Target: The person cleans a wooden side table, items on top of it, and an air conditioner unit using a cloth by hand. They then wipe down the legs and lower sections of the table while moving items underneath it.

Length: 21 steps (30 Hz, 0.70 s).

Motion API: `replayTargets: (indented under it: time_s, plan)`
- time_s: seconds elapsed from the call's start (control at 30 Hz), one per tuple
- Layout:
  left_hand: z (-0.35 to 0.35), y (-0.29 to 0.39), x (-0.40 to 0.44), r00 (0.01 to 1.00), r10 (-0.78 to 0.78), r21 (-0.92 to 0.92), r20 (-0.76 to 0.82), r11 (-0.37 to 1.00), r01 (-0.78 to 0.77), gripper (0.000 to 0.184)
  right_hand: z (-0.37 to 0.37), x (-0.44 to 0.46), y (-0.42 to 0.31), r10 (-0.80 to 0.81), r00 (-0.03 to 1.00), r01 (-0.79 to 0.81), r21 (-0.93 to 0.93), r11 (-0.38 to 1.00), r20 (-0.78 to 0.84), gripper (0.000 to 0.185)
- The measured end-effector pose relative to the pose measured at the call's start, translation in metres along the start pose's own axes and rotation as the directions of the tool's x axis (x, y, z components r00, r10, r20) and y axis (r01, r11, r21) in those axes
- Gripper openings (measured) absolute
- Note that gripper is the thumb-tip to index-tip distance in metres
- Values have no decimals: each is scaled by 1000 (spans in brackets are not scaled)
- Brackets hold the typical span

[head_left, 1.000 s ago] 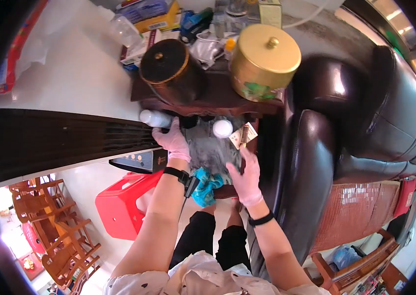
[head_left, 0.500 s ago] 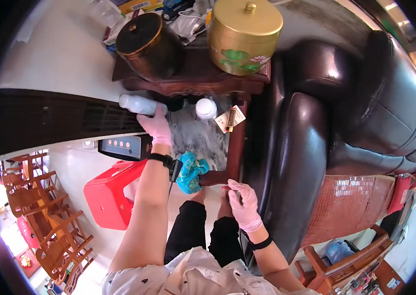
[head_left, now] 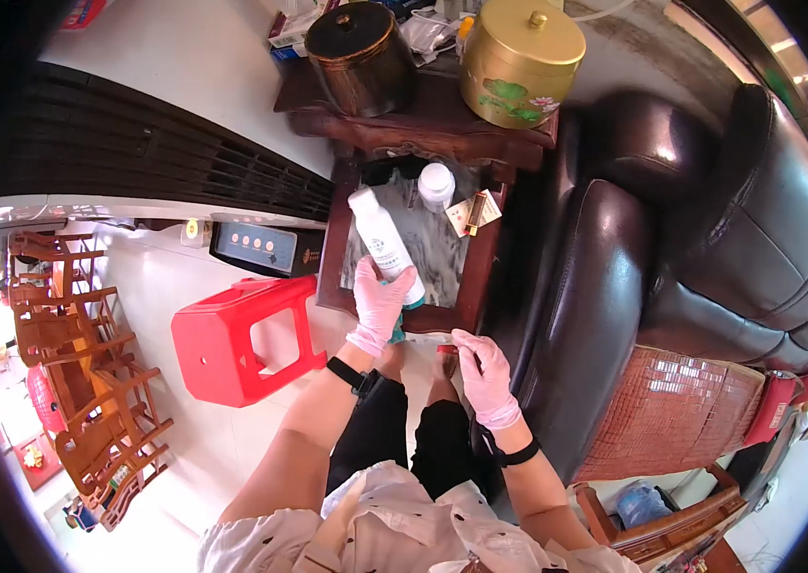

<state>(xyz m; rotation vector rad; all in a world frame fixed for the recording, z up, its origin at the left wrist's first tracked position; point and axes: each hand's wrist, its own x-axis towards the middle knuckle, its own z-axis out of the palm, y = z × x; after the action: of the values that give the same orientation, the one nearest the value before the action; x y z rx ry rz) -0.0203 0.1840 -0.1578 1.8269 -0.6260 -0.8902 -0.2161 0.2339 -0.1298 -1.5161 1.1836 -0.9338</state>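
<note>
Here, white bottle (head_left: 377, 234) gripped in left hand (head_left: 380, 306), right hand (head_left: 488, 382) apart from it (curled, cannot tell if holding anything)

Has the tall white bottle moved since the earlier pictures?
Yes. Judged against the marble surface, the bottle, now in the left hand, has come toward the person and rightward.

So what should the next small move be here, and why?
Probably bring the right hand over to steady the white bottle: the left hand alone grips it, in front of the marble shelf, and nothing shows in the right.
</note>
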Motion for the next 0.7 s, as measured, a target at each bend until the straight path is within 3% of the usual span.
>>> replayTargets:
  time_s: [0.2, 0.27, 0.33, 0.4, 0.47, 0.53, 0.6, 0.7]
  plan:
    - [31, -16, -9, 997, 24, -4, 79, 1000, -24, 48, -4, -8, 5, -43, 999, 43, 9, 999, -2, 16]
    - [47, -21, -7, 992, 105, 5, 70, 994, -106, 49, -7, -11, 6, -22, 1000, 22, -8, 1000, -10, 14]
    - [61, -19, -7, 993, 40, 17, 110, 999, -42, 51, -11, -13, 4, -11, 1000, 11, -36, 999, -13, 14]
    - [75, -17, -5, 987, 129, -196, 93, 974, -109, 53, -17, -14, 2, -9, 1000, 8, -24, 1000, -29, 15]
    - [85, -24, 0, 983, 168, -191, 77, 970, -151, 55, -20, -17, 2, -36, 998, 36, 0, 999, -50, 19]
    - [96, -51, 12, 950, 311, -76, 38, 949, -308, 55, -22, -17, 0, -29, 998, 27, -35, 999, -48, 20]
    - [97, -43, 11, 953, 297, -116, 60, 951, -288, 56, -22, -17, -1, -15, 999, 12, -73, 997, -40, 21]
    - [93, -44, 11, 909, 407, 15, 94, 912, -410, 59, -17, -15, -1, -34, 999, 32, -51, 998, -37, 22]
